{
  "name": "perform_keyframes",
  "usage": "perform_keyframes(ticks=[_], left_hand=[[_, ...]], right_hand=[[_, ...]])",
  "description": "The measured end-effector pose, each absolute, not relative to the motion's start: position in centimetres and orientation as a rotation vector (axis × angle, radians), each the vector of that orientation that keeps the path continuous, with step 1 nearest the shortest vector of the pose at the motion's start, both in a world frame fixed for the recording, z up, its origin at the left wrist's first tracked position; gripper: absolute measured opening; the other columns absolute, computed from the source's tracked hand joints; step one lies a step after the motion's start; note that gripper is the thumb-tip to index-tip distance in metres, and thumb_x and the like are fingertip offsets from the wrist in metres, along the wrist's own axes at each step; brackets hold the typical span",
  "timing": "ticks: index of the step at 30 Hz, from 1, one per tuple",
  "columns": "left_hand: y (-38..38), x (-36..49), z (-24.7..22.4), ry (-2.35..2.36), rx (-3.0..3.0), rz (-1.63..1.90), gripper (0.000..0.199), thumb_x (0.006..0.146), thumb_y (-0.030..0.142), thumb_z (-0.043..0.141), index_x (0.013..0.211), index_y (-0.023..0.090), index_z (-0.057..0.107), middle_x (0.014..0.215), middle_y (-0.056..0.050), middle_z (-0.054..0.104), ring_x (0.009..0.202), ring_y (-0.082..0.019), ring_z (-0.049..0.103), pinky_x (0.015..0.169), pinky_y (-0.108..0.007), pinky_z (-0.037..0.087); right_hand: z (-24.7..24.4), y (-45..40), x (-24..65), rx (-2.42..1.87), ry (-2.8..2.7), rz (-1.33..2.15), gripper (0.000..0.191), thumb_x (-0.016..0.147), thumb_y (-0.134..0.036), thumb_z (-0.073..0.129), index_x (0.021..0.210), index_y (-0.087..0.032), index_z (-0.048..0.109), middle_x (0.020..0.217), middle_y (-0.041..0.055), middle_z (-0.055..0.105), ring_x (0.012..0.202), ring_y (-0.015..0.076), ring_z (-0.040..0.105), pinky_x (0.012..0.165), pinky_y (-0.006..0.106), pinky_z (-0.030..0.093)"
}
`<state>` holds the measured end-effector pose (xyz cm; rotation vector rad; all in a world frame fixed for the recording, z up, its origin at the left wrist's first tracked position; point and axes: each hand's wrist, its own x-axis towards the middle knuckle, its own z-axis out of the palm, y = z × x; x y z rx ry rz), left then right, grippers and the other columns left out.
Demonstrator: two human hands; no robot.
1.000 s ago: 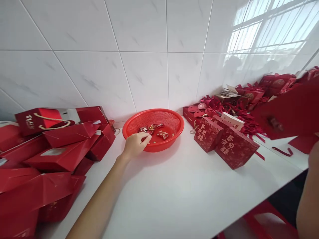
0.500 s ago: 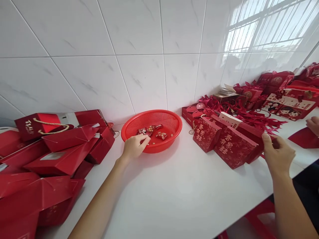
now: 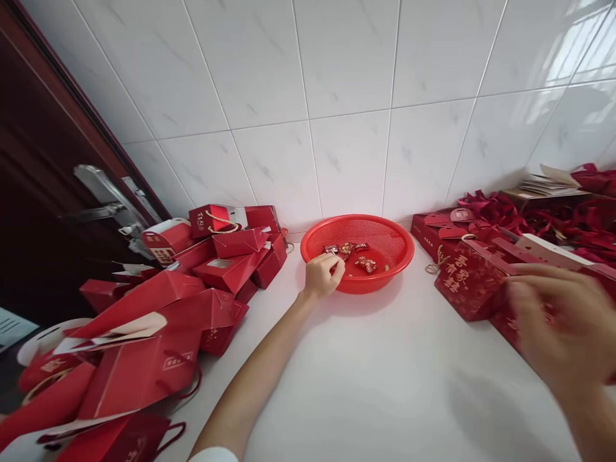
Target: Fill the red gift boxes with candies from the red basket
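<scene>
My left hand (image 3: 323, 274) rests at the near left rim of a red mesh basket (image 3: 359, 282), its fingers curled; whatever they hold, if anything, is hidden. Several wrapped red candies (image 3: 366, 264) lie inside the basket. On the right, my right hand (image 3: 561, 321) is raised and blurred by motion, in front of the red gift boxes. It partly covers them, and its finger state is unclear. The nearest visible box (image 3: 469, 282) has gold characters and a twine handle.
A large heap of red boxes and bags (image 3: 144, 359) covers the left of the white table (image 3: 366, 385). Red ribbons (image 3: 495, 215) and a stack of cards (image 3: 548, 183) sit at the back right. A dark door (image 3: 38, 179) stands at the far left, beside the tiled wall.
The view has turned left, bringing in the door and more of the left heap. My right hand has come away from the row's right end, nearer the camera. My left hand stays by the basket.
</scene>
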<state>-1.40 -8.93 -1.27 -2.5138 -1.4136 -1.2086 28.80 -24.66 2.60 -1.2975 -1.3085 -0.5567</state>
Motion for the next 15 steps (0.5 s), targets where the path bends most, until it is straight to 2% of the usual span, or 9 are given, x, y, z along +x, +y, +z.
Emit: perform_keyframes(ticks=[2,4,10,15], left_hand=[[-9.0,-1.2,-2.1,-1.368,-2.429,-1.285,0.037,0.093,0.029,0.037,0.065,0.022,0.062,0.070,-0.008,0.068,0.071,-0.021,0.060,0.072,-0.035,0.045],[-9.1,-1.1,-2.8,-1.314,-2.379,-1.339,0.034,0.091,0.028,0.038,0.066,0.022,0.061,0.070,-0.009,0.069,0.072,-0.022,0.061,0.074,-0.038,0.046],[-8.9,-1.0,-3.5,-1.185,-2.359,-1.406,0.033,0.090,0.028,0.040,0.063,0.024,0.058,0.065,-0.007,0.069,0.067,-0.020,0.062,0.069,-0.037,0.047],[-9.1,-1.0,-2.8,-1.220,-2.312,-1.428,0.033,0.089,0.029,0.041,0.062,0.024,0.058,0.065,-0.007,0.069,0.066,-0.020,0.061,0.069,-0.037,0.047]], right_hand=[[2.5,-23.8,25.1,-1.026,-1.640,-0.477,0.006,0.091,-0.022,0.061,0.088,-0.023,0.066,0.096,0.0103,0.072,0.074,0.0171,0.068,0.063,0.029,0.054],[1.5,-23.3,22.2,-0.884,-1.848,-0.348,0.011,0.093,-0.014,0.056,0.093,-0.021,0.064,0.102,0.0114,0.071,0.068,0.0131,0.067,0.058,0.025,0.053],[-3.3,-23.5,19.3,-0.815,-2.119,-0.109,0.016,0.097,-0.011,0.046,0.093,-0.021,0.058,0.102,0.0118,0.071,0.063,0.0134,0.064,0.059,0.028,0.051],[-4.8,-23.9,19.3,-0.828,-2.170,0.075,0.017,0.097,-0.011,0.043,0.092,-0.021,0.056,0.101,0.0093,0.069,0.055,0.0096,0.056,0.056,0.026,0.048]])
